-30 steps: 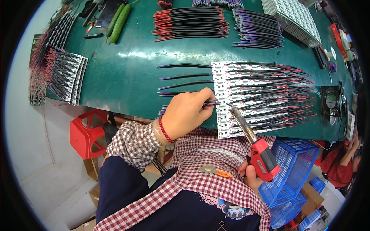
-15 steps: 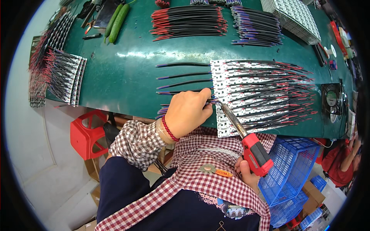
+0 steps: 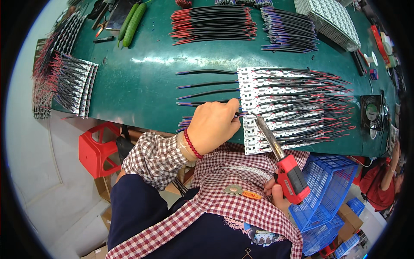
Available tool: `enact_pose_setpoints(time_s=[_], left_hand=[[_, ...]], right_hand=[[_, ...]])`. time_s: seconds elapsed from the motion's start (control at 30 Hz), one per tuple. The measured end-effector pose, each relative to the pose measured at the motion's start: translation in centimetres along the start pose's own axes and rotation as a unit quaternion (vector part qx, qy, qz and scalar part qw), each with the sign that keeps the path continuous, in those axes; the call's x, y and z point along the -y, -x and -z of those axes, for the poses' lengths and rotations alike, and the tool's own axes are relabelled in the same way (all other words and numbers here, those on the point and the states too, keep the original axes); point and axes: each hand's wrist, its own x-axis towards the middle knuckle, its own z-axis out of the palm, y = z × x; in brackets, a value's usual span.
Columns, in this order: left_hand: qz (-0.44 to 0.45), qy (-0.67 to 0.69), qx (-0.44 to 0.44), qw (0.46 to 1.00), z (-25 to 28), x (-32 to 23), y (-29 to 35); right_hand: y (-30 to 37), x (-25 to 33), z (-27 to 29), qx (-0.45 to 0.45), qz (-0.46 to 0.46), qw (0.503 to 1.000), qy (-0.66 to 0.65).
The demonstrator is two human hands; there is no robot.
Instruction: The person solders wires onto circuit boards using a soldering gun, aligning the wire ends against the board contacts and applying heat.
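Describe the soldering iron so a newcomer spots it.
Find the green table, then the white panel on it. The soldering iron slants over the panel's near edge from the right hand. Unlike the thin wires, it has a metal barrel and red-and-black handle.

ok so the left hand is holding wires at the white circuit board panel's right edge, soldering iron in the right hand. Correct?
Wrong edge: the head view shows the left hand holding wires at the white circuit board panel's left edge. Soldering iron in the right hand.
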Motion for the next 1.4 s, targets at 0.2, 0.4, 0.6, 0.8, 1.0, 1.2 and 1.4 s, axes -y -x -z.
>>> enact_pose_setpoints(time_s=[0.2, 0.4, 0.6, 0.8, 1.0, 1.2, 1.4], left_hand=[[-0.004, -0.020, 0.013, 1.000, 0.3, 0.0, -0.1], [-0.032, -0.001, 0.029, 0.999, 0.5, 0.6, -0.4], [-0.028, 0.016, 0.029, 0.999, 0.5, 0.3, -0.4], [-0.029, -0.011, 0.037, 0.999, 0.6, 0.1, -0.4], [-0.030, -0.016, 0.042, 0.999, 0.6, 0.1, -0.3], [-0.035, -0.022, 0.043, 0.998, 0.7, -0.1, -0.5], [-0.036, -0.028, 0.054, 0.998, 0.9, -0.1, -0.6]], right_hand=[[0.3, -1.6, 0.6, -0.024, 0.024, 0.998, 0.048], [0.4, -1.4, 0.5, -0.011, -0.026, 0.997, 0.067], [0.3, -2.4, 0.7, -0.003, -0.022, 0.995, 0.101], [0.2, -2.8, 0.8, 0.008, -0.006, 0.992, 0.123], [0.2, -2.3, 0.4, 0.042, 0.026, 0.988, 0.149], [0.4, -1.2, -0.4, 0.016, -0.023, 0.999, 0.018], [0.2, -1.0, -0.1, 0.031, -0.036, 0.998, 0.039]])
